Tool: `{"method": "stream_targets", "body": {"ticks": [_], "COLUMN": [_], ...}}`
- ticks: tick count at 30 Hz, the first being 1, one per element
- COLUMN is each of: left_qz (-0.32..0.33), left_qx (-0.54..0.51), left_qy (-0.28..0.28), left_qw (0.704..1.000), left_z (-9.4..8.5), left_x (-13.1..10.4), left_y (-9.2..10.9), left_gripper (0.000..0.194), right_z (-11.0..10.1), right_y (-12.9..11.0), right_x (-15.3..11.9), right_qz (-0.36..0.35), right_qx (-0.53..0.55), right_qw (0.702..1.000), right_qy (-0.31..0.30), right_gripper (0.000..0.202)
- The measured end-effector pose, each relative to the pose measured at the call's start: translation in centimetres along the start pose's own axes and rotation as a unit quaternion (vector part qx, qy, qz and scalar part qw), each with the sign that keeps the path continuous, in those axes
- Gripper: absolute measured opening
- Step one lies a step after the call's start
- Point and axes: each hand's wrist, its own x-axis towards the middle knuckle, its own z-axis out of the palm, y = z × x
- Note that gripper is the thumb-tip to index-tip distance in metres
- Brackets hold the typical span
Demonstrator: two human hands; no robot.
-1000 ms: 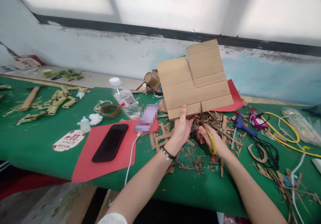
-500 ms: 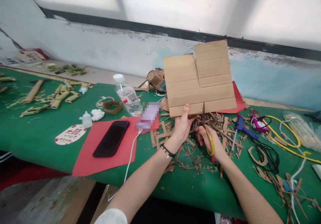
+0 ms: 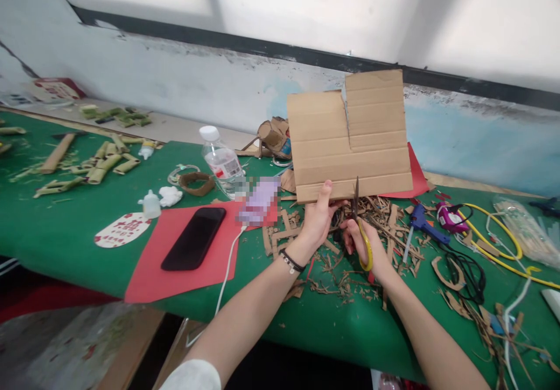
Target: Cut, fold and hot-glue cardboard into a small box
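My left hand [image 3: 318, 221] grips the lower edge of a flat sheet of corrugated cardboard [image 3: 324, 157], its thumb on the near face. The sheet is held up, facing me, with a slit running down from its top edge and its right part standing a little higher. In my right hand [image 3: 365, 244] is a pair of scissors [image 3: 366, 253] with yellow handles. Their blades point up at the sheet's lower edge, right of my left hand. Whether the blades bite into the cardboard I cannot tell. Cardboard scraps [image 3: 385, 221] lie beneath both hands.
On the green table [image 3: 262, 314], a black phone [image 3: 195, 238] rests on red paper [image 3: 144, 279] at left, with a water bottle [image 3: 222, 162] behind. To the right lie a blue glue gun [image 3: 424, 224], a purple plug block [image 3: 450, 218] and yellow cable [image 3: 503, 256]. Bamboo pieces [image 3: 105, 165] are far left.
The cardboard sheet has tilted slightly, its top shifting a little to the right. Both hands keep nearly the same place and grip, and the scissors have barely moved.
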Motion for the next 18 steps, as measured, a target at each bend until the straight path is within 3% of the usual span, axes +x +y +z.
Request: {"method": "stream_targets", "body": {"ticks": [11,18], "left_qz": [0.006,0.004], "left_qx": [0.001,0.002], "left_qy": [0.016,0.001], "left_qw": [1.000,1.000], "left_z": [-0.16,-0.17], "left_x": [0.36,0.36], "left_y": [0.08,0.21], "left_gripper": [0.067,0.058], "right_z": [-0.11,0.17], "right_y": [0.54,0.15], "right_x": [-0.22,-0.49], "right_qz": [-0.009,0.006], "right_qx": [-0.016,-0.003], "right_qw": [1.000,1.000], "right_qy": [0.007,0.013], "right_gripper": [0.055,0.058]}}
